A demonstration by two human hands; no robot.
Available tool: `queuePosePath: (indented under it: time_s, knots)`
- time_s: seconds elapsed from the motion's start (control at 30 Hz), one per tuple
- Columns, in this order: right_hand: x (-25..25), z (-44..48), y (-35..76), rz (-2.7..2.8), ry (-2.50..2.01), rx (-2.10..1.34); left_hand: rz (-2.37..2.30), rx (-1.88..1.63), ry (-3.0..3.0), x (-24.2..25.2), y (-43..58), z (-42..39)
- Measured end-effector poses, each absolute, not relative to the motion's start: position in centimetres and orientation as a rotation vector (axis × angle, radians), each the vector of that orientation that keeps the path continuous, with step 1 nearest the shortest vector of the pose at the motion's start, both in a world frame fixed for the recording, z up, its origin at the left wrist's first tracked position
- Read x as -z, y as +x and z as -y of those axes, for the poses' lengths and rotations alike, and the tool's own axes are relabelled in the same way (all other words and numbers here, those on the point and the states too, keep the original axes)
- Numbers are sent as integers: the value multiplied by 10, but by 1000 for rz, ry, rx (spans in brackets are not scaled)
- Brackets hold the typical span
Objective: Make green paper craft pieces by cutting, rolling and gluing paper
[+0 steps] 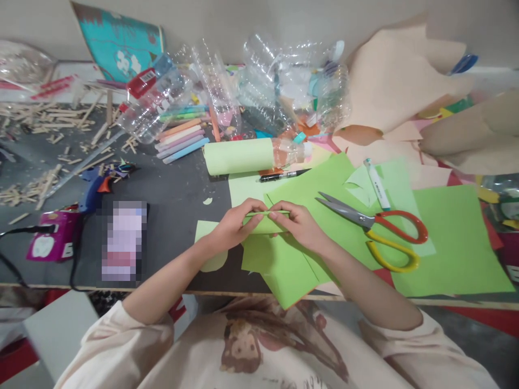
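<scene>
Both hands meet at a strip of green paper (265, 226), rolled or folded along its upper edge. My left hand (238, 224) pinches its left part between thumb and fingers. On the right part my right hand (298, 221) does the same, with the fingertips of both hands almost touching. Under them lie green paper sheets (284, 265). Scissors (368, 221) with one red and one yellow handle rest, blades apart, on the green paper to the right. Beyond the hands lies a plastic bottle (284, 153) wrapped in pale green paper, with a black pen (284, 175) just in front of it.
A white marker (377, 183) lies above the scissors. To the left are a phone (124, 240), a blue glue gun (92, 189), a purple box (54, 235) and scattered wooden sticks (48, 116). Plastic bottles (279, 75), colored paper rolls (182, 138) and brown paper (397, 81) crowd the back.
</scene>
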State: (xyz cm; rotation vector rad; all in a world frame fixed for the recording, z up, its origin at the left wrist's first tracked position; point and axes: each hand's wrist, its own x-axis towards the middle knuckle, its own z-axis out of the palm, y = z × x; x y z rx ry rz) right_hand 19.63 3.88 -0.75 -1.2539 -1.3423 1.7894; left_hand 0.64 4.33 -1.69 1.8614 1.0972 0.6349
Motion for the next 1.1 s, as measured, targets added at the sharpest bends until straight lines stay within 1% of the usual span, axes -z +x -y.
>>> queuePosePath:
  time_s: [0.2, 0.5, 0.67, 0.77, 0.93, 1.1]
  knots:
    - [10, -41, 199, 1350, -1274, -1764, -1209, -555, 1705, 11, 6, -48]
    - [11, -43, 201, 1291, -1241, -1736, -1239, -636, 1691, 10, 8, -49]
    - [14, -43, 203, 1301, -1252, -1785, -1224, -677, 1681, 9, 8, -48]
    - [16, -43, 203, 1308, -1260, -1756, -1222, -677, 1635, 11, 7, -48]
    - [16, -43, 203, 1276, -1250, -1739, -1150, -615, 1401, 13, 6, -48]
    - [13, -43, 201, 1270, -1231, -1699, -1127, -627, 1422, 11, 7, -48]
